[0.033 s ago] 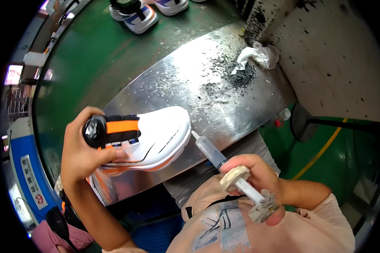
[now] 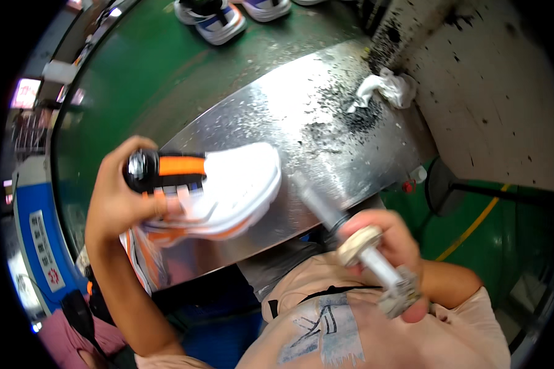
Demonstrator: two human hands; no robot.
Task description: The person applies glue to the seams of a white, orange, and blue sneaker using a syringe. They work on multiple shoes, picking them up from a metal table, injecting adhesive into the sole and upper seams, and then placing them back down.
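In my left hand is a sneaker, white at the toe with orange and black over its laced part. Its toe points right, and my fingers wrap its ankle end, where a glossy black rounded piece shows. My right hand is closed around a clear syringe, its tip up and left, just right of the toe and apart from it in the picture. Whitish wrapping covers the syringe's flange and plunger end. Motion blurs the syringe tip. A second orange-and-white shoe is partly hidden below my left hand.
Under the shoe lies a metal plate with dark flecks, on a green surface. A crumpled white cloth is at its far right, beside a stained pale panel. More sneakers stand at the far edge.
The syringe tip was at the toe's edge; now a wider gap separates them. The shoe has risen slightly in the picture, and the whole view has shifted a little.
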